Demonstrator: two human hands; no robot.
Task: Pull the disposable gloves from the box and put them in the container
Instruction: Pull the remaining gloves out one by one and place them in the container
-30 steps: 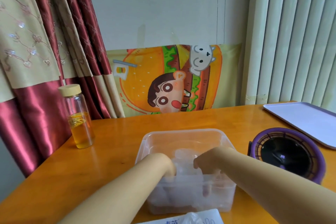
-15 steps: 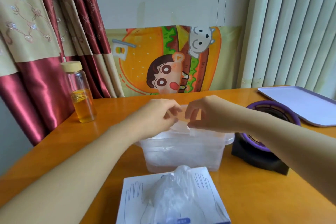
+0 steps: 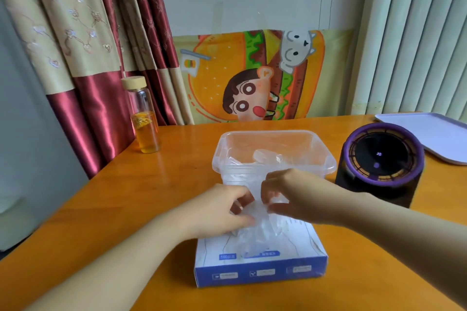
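Both hands meet over the glove box point(image 3: 260, 272): my left hand point(image 3: 222, 209) and my right hand point(image 3: 295, 197) each pinch the clear glove point(image 3: 257, 227) that stands up out of the slot in the top, one from either side. Nothing is pinning the box to the table point(image 3: 151, 197), so I judge the main risk is that a firm pull lifts or drags the light carton instead of freeing the film. The sheets cling to each other, so a clump of several could also come out at once. With two hands on one thin piece, tugging apart rather than upward could stretch or tear it. The container point(image 3: 275, 134) sits just behind the box, with crumpled gloves point(image 3: 265, 156) already heaped inside; a springy new one dropped loosely may ride up over the rim and slide out. My right forearm passes near the purple-rimmed device point(image 3: 381, 161), which a wide swing could bump. As for pose, my forearms come in from the lower corners and converge, both hands backs up and low over the box. Fingers are curled inward toward each other, and my right thumb sits under the film. I cannot tell where my left thumb lies.
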